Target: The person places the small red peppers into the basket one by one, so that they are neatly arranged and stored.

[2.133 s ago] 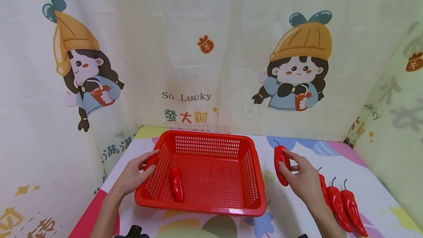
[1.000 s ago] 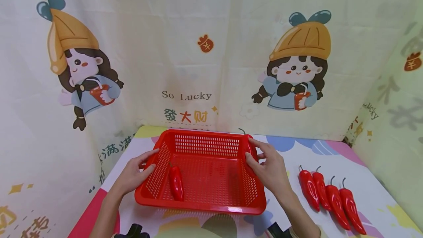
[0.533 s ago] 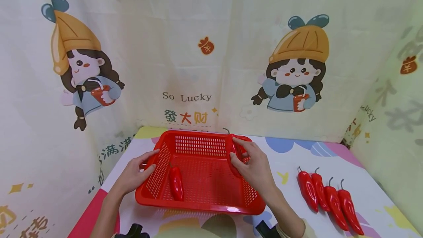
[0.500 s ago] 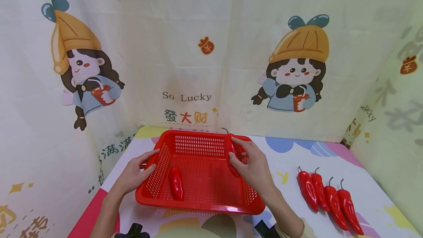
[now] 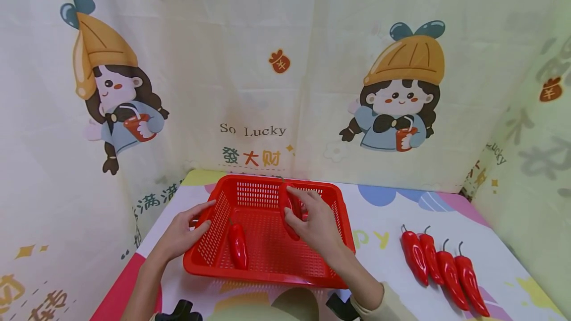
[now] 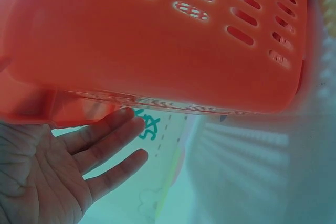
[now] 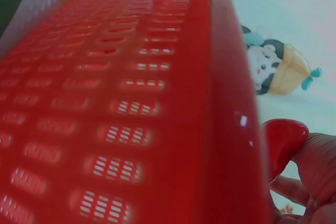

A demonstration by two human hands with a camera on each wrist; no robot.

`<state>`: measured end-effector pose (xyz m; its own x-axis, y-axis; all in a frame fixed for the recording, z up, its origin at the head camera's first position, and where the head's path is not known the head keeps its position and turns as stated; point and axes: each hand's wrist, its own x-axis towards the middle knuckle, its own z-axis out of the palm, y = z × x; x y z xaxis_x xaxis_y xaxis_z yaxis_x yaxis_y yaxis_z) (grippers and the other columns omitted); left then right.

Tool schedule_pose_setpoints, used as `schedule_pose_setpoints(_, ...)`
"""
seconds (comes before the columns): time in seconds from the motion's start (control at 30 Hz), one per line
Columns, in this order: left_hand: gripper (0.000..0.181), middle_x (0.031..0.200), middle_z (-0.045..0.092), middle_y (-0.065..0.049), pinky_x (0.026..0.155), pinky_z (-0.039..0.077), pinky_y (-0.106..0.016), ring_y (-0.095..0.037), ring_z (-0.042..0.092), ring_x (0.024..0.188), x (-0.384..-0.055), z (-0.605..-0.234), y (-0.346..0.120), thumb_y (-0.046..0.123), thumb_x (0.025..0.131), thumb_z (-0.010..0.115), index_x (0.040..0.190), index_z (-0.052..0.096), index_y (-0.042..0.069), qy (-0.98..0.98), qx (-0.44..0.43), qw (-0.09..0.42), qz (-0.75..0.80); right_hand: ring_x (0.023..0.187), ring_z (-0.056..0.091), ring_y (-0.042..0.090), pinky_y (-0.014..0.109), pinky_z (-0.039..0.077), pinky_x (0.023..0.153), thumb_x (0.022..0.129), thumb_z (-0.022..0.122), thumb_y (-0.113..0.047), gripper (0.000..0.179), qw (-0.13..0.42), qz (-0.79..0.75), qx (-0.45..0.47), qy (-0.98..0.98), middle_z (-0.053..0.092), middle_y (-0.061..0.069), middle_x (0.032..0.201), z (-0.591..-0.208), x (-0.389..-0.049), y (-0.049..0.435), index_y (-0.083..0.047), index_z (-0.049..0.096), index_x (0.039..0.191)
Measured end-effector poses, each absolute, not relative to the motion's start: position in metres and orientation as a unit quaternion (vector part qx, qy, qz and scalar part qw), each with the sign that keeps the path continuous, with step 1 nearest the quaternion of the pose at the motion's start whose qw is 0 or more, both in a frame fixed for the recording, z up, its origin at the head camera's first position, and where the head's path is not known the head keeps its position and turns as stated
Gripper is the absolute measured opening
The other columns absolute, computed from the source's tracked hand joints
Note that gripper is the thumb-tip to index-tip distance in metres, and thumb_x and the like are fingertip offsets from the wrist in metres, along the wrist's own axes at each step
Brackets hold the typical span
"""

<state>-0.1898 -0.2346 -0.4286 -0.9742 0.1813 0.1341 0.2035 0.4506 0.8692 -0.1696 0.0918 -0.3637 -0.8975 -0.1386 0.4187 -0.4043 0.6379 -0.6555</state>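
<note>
My right hand (image 5: 314, 219) pinches a glossy red chili pepper (image 5: 287, 212) between thumb and fingers. The pepper is upright above the right-of-centre part of a red plastic basket (image 5: 272, 279), stem up. In the right wrist view its end (image 7: 283, 137) shows beyond the basket's rim. My left hand (image 5: 185, 232) rests at the basket's left rim, index finger and thumb touching it. In the left wrist view the other fingers (image 6: 118, 174) stretch out straight beside the basket's outer wall. Another red chili pepper (image 5: 238, 246) lies in the basket's left part.
Several red chili peppers (image 5: 452, 274) lie in a slanted row on the right of the patterned table (image 5: 383, 276). Printed cloth (image 5: 312, 88) hangs behind the table and along both sides.
My right hand has carried the chili pepper leftward from beside the row of peppers, over the basket's right rim, to above its interior. The left hand stays at the left rim.
</note>
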Motion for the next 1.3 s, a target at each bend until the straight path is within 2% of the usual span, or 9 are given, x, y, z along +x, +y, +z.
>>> schedule_pose_setpoints(0.27, 0.058, 0.135, 0.062, -0.021, 0.07, 0.064, -0.033, -0.031, 0.066, 0.102, -0.191, -0.431, -0.233, 0.012, 0.096, 0.069, 0.151, 0.05, 0.01, -0.857, -0.104, 0.011, -0.505, 0.09, 0.063, 0.016, 0.019, 0.057, 0.065, 0.087, 0.08, -0.02, 0.056, 0.146, 0.392, 0.171, -0.892, 0.066, 0.005, 0.12, -0.368, -0.179, 0.08, -0.014, 0.063, 0.14)
schedule_pose_setpoints(0.5, 0.059, 0.137, 0.061, -0.02, 0.069, 0.064, -0.033, -0.031, 0.066, 0.102, -0.191, -0.432, -0.233, 0.012, 0.096, 0.069, 0.151, 0.05, 0.011, -0.86, -0.103, 0.013, -0.499, 0.082, 0.057, 0.015, 0.017, 0.053, 0.059, 0.088, 0.079, -0.021, 0.056, 0.122, 0.383, 0.178, -0.898, 0.064, 0.006, 0.118, -0.38, -0.185, 0.071, -0.013, 0.062, 0.141)
schedule_pose_setpoints(0.63, 0.059, 0.136, 0.061, -0.02, 0.07, 0.064, -0.033, -0.03, 0.066, 0.102, -0.191, -0.431, -0.234, 0.013, 0.096, 0.07, 0.151, 0.05, 0.011, -0.861, -0.104, 0.012, -0.498, 0.082, 0.058, 0.015, 0.017, 0.054, 0.061, 0.088, 0.08, -0.022, 0.057, 0.111, 0.392, 0.181, -0.895, 0.065, 0.006, 0.117, -0.385, -0.187, 0.068, -0.012, 0.062, 0.141)
schedule_pose_setpoints(0.8, 0.059, 0.136, 0.061, -0.021, 0.069, 0.064, -0.033, -0.031, 0.066, 0.102, -0.192, -0.429, -0.236, 0.013, 0.096, 0.069, 0.151, 0.049, 0.011, -0.861, -0.102, 0.013, -0.498, 0.086, 0.058, 0.014, 0.019, 0.056, 0.065, 0.09, 0.077, -0.023, 0.054, 0.087, 0.402, 0.181, -0.893, 0.065, 0.005, 0.118, -0.392, -0.191, 0.063, -0.011, 0.06, 0.14)
schedule_pose_setpoints(1.1, 0.059, 0.137, 0.061, -0.022, 0.07, 0.064, -0.034, -0.032, 0.066, 0.102, -0.193, -0.429, -0.236, 0.012, 0.096, 0.068, 0.151, 0.049, 0.01, -0.859, -0.104, 0.013, -0.5, 0.082, 0.058, 0.016, 0.024, 0.057, 0.065, 0.092, 0.074, -0.022, 0.048, 0.006, 0.43, 0.152, -0.89, 0.064, 0.01, 0.121, -0.404, -0.193, 0.059, -0.004, 0.058, 0.134)
schedule_pose_setpoints(1.3, 0.059, 0.137, 0.061, -0.022, 0.07, 0.064, -0.034, -0.031, 0.066, 0.102, -0.193, -0.429, -0.236, 0.012, 0.096, 0.069, 0.152, 0.049, 0.011, -0.858, -0.104, 0.012, -0.503, 0.089, 0.063, 0.019, 0.033, 0.062, 0.074, 0.093, 0.074, -0.024, 0.046, -0.032, 0.443, 0.136, -0.886, 0.065, 0.012, 0.121, -0.407, -0.192, 0.057, -0.003, 0.057, 0.131)
